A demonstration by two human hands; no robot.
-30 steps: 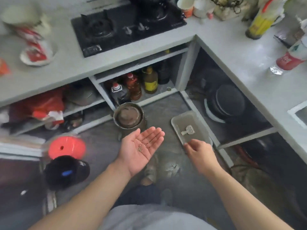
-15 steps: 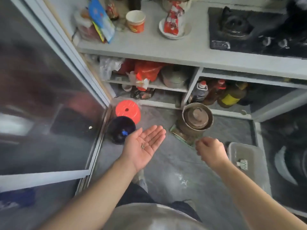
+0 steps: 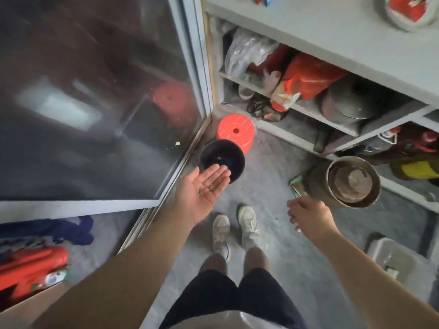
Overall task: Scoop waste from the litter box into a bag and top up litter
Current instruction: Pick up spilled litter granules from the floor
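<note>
Litter bits (image 3: pixel 203 189): a few small dark granules lie loose in the upturned palm of the left hand (image 3: pixel 203 191); judged light, dry and hard, quick to roll off if the palm tips.
Left fingers (image 3: pixel 219 175): straight and together, palm flat and up, carrying the granules without curling round them; the fingertips reach over the near rim of the black bin.
Right fingers (image 3: pixel 294 211): loosely curled, knuckles up, holding nothing that shows; the right hand (image 3: pixel 308 216) hangs over the floor, well apart from the left.
Where to hold: no pinch looks needed; in my judgement a level, slightly cupped palm suits best, then a tilt over the opening.
Black bin (image 3: pixel 222 160): round, dark, smooth-walled, likely lined with a bag, though that cannot be told; it stands on the floor against the sliding door's bottom rail.
Red lid (image 3: pixel 235 131): flat plastic disc with a centre hole, just behind the bin, in the floor corner by the shelves.
Litter box (image 3: pixel 399 260): pale rectangular plastic tray, rounded corners, at the right edge of the floor; likely stiff and heavy with litter.
Floor (image 3: pixel 273 186): grey, dusty, rough-looking.
Metal pot (image 3: pixel 351 181): round, tarnished, beside the lower shelf.
</note>
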